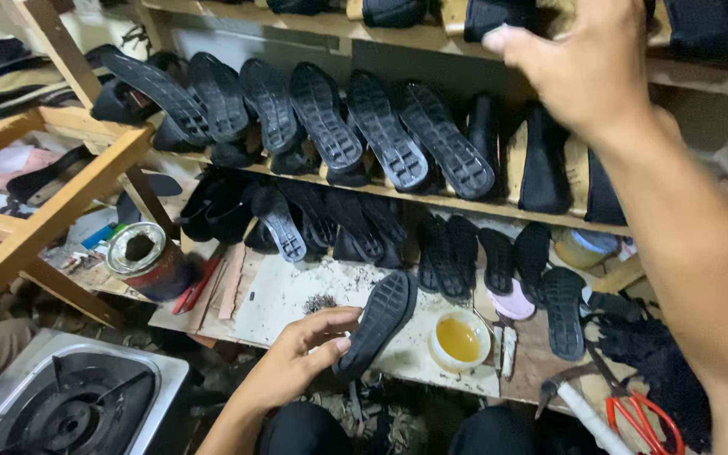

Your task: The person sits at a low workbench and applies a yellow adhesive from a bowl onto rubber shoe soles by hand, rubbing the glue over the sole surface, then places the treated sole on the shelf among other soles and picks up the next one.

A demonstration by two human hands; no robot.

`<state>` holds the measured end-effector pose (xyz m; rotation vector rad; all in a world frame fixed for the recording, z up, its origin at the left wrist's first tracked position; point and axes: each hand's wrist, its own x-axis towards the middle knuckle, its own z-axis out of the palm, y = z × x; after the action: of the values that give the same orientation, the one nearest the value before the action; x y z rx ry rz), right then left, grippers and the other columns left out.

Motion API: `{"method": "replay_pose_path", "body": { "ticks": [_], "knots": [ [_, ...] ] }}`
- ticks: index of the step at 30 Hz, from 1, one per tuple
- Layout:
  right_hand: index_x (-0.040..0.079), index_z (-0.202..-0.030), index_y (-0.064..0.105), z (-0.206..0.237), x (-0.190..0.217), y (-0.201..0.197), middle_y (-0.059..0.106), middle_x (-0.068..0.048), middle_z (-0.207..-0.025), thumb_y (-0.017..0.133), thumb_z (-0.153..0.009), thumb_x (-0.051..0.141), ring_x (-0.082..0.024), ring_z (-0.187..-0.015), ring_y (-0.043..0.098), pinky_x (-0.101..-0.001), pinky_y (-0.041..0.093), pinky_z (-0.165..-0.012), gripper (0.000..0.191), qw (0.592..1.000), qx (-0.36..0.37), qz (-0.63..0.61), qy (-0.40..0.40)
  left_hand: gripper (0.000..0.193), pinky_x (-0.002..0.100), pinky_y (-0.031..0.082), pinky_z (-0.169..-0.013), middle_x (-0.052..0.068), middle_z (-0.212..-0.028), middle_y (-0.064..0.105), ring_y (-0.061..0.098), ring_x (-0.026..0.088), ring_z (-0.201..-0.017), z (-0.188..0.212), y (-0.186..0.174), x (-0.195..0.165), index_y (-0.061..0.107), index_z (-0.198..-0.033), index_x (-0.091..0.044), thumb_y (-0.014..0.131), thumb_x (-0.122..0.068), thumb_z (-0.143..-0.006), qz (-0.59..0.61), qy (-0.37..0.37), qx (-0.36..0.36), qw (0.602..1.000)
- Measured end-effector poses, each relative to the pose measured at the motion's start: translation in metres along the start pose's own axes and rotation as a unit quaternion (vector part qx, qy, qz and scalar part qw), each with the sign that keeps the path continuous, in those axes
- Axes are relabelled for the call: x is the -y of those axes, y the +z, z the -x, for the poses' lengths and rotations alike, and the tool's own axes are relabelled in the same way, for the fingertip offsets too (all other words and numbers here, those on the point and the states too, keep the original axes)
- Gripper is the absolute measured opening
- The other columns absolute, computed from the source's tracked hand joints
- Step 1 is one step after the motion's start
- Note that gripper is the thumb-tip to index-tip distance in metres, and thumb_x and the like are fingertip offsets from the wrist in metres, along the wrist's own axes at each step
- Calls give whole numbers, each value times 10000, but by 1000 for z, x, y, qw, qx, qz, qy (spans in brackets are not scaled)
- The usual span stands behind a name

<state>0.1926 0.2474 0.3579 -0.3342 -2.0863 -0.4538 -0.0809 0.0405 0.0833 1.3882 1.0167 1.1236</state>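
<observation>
Black sole [378, 322] pinched in left hand [301, 358] (low); right hand [579, 63] raised, fingers spread, to shelf [313, 25].

Black treaded shoe sole [378, 322], tilted above the workboard [280, 295].

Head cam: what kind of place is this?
Most likely a small shoemaking or shoe-repair workshop. Rows of black soles fill the wooden shelves, the left hand holds a loose sole, and a bowl of yellowish liquid, perhaps glue, sits beside red-handled scissors.
</observation>
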Motion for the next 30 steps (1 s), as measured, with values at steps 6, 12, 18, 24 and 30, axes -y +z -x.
{"method": "replay_pose_path", "body": {
  "ticks": [6,12,18,24,30],
  "knots": [
    [-50,-1258,644,119,87,-5,637,-129,-904,625,-923,-36,-245,-827,586,-447,527,-938,336,996,80,-28,28,430,360,543,-922,106,-1279,699,693,258,-1065,-22,11,38,664,-1264,-55,662,-264,-888,-238,-37,-58,969],
    [22,-1347,599,253,145,20,689,-163,-830,566,-835,-11,-323,-745,656,-467,514,-733,514,955,202,-87,201,466,459,522,-922,177,-1186,683,645,372,-1084,-60,37,78,679,-1193,-42,690,-379,-871,-455,-66,-60,886],
    [166,-1268,693,316,143,41,727,-175,-841,627,-918,161,-329,-751,716,-436,547,-717,356,860,249,-83,439,555,473,537,-898,176,-1090,671,627,367,-1078,-85,55,94,659,-1123,-24,770,-473,-816,-568,-111,-100,809],
    [157,-1277,705,314,128,55,655,-118,-1209,659,-857,345,-308,-1160,588,-462,436,-1016,463,860,326,-67,386,760,463,547,-851,175,-1125,651,627,355,-1071,-101,59,99,578,-1249,-9,869,-427,-685,-572,-115,-144,799],
    [115,-1212,747,299,139,65,288,-148,-1641,814,-676,579,-421,-1486,214,-638,127,-1124,712,852,415,4,319,642,518,494,-914,151,-1164,630,573,355,-1142,-93,61,101,660,-1144,-40,856,-482,-722,-568,-122,-155,799]
  ]
}}
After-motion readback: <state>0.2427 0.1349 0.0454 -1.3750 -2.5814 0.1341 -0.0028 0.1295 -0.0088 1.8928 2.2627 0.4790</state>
